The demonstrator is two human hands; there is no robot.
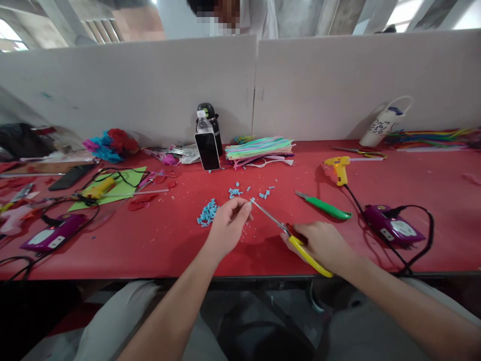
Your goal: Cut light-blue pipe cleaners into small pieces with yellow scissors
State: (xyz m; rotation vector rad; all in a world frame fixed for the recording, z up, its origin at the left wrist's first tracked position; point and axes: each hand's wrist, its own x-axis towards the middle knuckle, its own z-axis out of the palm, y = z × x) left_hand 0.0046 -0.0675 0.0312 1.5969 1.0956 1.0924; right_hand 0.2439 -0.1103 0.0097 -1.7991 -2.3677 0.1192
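Observation:
My left hand is closed in a pinch near the middle of the red table; what its fingertips hold is too small to name. In my right hand are scissors with yellow handles, their blades pointing up and left to the left fingertips. Beside the left hand lies a pile of small blue pieces. More blue bits are scattered just beyond the fingers. A green utility knife rests beyond my right hand.
A phone leans on a bottle behind a bundle of pastel strips. Yellow glue gun and purple power box with cables sit right; another box is left. Across the divider is a person.

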